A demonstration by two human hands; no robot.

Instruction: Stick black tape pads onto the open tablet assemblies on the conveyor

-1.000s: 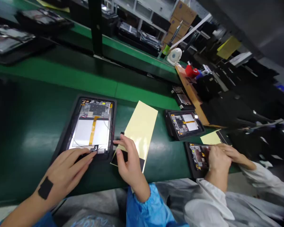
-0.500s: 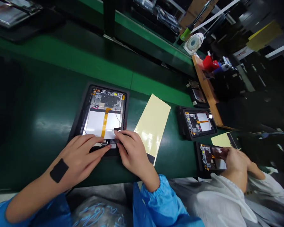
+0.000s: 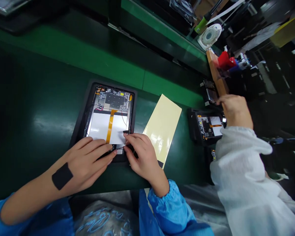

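An opened tablet lies in a black tray, its circuit board at the far end and white battery nearer me. Orange tape runs down over the battery. My left hand rests across the tablet's near edge with fingers stretched out, a black patch on its back. At the near right corner, my right hand has thumb and index finger almost together by a thin dark wire; what they pinch is hidden. A small black strip shows just beyond the fingertips.
A pale yellow sheet lies right of the tray. Farther right are another opened tablet in a black tray and a co-worker's hand with white sleeve. A small white fan stands at the back near a wooden strip.
My hands stay at the tablet's near edge, with the right fingertips shifted slightly. The co-worker's hand has moved from the nearer tablet up toward the far one. The view has shifted a little.
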